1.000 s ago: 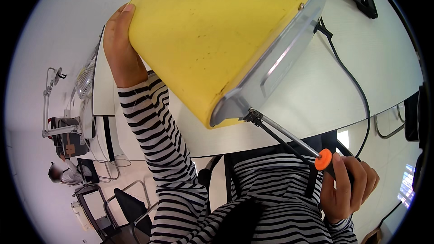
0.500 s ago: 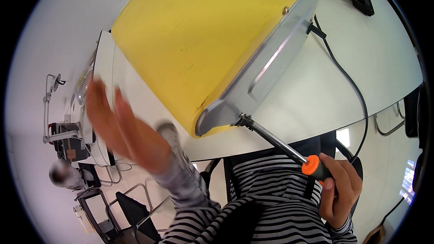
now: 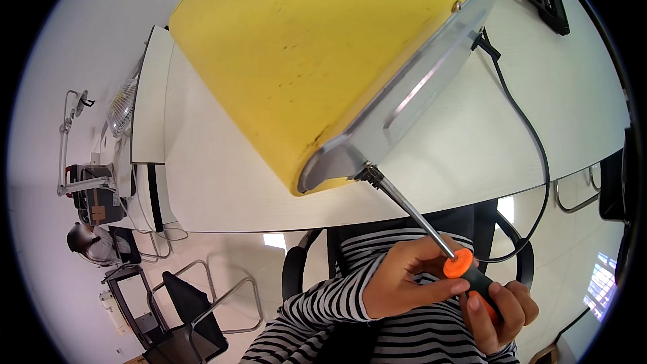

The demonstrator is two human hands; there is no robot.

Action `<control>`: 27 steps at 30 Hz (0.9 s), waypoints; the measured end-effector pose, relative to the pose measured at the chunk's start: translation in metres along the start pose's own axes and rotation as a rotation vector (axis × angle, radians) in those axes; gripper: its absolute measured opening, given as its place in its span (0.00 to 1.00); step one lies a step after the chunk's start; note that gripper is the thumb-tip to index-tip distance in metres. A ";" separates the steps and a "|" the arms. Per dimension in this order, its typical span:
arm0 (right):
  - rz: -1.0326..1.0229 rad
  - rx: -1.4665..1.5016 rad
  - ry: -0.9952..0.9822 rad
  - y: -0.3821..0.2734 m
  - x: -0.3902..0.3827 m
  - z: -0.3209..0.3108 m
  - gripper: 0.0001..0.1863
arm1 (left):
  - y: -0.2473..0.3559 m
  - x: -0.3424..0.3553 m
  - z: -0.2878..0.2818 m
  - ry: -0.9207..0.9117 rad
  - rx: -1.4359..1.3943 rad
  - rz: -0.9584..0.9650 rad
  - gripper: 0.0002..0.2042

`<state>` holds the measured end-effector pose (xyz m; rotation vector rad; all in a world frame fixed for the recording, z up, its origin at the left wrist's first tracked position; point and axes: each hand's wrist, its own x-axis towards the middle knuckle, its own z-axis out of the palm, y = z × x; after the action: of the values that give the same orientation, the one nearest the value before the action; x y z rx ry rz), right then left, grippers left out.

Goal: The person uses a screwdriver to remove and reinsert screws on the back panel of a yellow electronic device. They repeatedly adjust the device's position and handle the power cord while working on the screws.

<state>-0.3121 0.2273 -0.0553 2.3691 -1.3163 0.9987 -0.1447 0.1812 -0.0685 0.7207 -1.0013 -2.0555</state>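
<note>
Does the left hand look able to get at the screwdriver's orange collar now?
Probably yes: the left hand is close beside the orange collar, which looks uncovered; the right hand holds the handle farther down.

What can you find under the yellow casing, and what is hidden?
The white tabletop extends beneath the yellow casing and shows along its left edge. The part directly under it is covered, so whether anything else lies there cannot be seen.
</note>
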 end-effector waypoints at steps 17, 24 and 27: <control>0.512 0.485 -0.183 0.003 -0.001 -0.009 0.17 | 0.000 0.002 0.009 0.086 -0.142 0.005 0.18; 0.347 0.270 -0.015 -0.008 -0.008 0.001 0.25 | 0.007 0.006 0.011 0.047 -0.111 0.038 0.16; 0.210 0.164 -0.010 -0.003 -0.007 0.003 0.29 | 0.006 0.005 0.010 0.053 -0.110 0.022 0.16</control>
<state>-0.3107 0.2325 -0.0620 2.3920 -1.5685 1.1968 -0.1527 0.1790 -0.0587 0.7004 -0.8556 -2.0447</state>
